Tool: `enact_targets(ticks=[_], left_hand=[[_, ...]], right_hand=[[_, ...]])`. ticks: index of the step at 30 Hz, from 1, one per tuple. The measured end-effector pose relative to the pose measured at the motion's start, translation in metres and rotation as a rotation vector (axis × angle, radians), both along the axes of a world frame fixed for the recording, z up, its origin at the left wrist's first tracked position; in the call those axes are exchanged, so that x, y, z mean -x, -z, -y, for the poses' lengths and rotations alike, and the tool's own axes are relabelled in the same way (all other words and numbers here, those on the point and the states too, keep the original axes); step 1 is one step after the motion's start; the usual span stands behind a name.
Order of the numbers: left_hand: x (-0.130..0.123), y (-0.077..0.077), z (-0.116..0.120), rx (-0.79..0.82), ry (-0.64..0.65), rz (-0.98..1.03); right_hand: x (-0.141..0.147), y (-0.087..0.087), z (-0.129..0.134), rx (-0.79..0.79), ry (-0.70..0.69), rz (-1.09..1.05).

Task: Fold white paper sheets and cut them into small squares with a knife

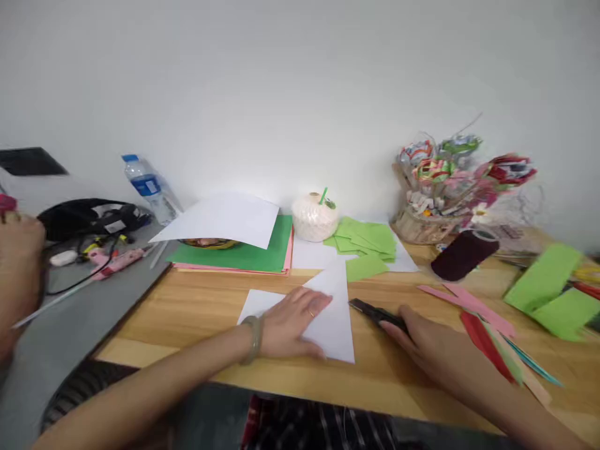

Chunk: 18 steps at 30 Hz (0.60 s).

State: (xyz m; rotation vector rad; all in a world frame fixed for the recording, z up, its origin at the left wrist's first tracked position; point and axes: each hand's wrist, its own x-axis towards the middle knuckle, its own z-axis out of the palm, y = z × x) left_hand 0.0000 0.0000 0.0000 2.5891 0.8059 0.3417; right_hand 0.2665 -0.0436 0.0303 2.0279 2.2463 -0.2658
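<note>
White paper [335, 325] lies folded on the wooden table, with a slanted edge and a flap reaching out to the left. My left hand [293, 322] rests flat on it, fingers stretched out and pressing it down. In my right hand [422, 340] is a black utility knife [377, 314], its tip pointing left, just beside the paper's right edge. The knife and the paper look slightly apart. Behind the paper lie several green paper pieces [365, 240] and a white round container [315, 217] with a green straw-like stick.
A stack of coloured paper [276, 250] carries a raised white sheet [225, 219]. On the right are a dark thread spool [464, 255], coloured strips [487, 344] and a flower basket [426, 222]. To the left stand a water bottle [149, 189], a pink glue gun [117, 262] and another person's hand [19, 250].
</note>
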Motion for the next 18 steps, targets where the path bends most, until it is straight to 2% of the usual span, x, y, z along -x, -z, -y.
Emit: enact_targets(ticks=[7, 12, 15, 18], left_hand=[[0.004, 0.002, 0.002, 0.070, -0.035, 0.053], [0.008, 0.003, 0.003, -0.004, -0.077, 0.153], [0.009, 0.000, 0.003, -0.068, -0.020, 0.112], [0.007, -0.005, 0.004, -0.125, 0.120, -0.019]], right_hand=[[0.005, 0.006, -0.005, -0.073, -0.060, 0.020], [0.002, 0.004, 0.001, 0.044, -0.088, -0.091], [-0.002, 0.005, 0.009, 0.123, -0.119, -0.191], [-0.007, 0.011, 0.020, 0.110, -0.157, -0.235]])
